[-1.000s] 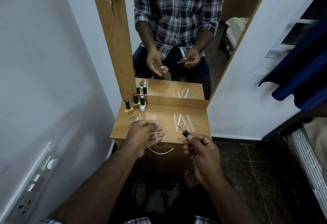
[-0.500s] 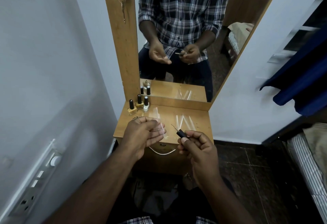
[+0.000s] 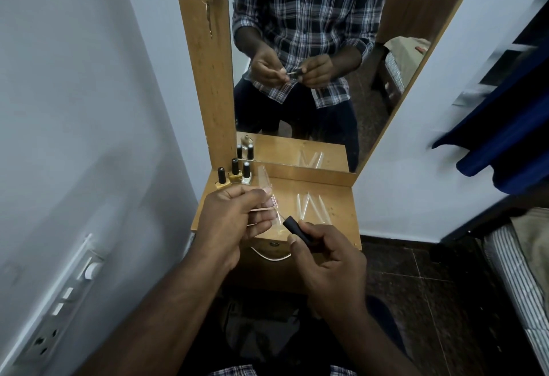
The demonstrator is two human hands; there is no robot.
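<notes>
while left hand (image 3: 231, 221) grips clear strip (image 3: 266, 178), brush cap (image 3: 295, 228) in right hand (image 3: 326, 259)

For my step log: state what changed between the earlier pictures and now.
The right hand, holding the black brush cap, moved left toward the left hand, bringing the brush's thin tip close to the clear nail tip pinched there. Nothing was taken up or let go; both grips held. The three polish bottles and the loose clear tips on the wooden shelf stayed where they were.
</notes>
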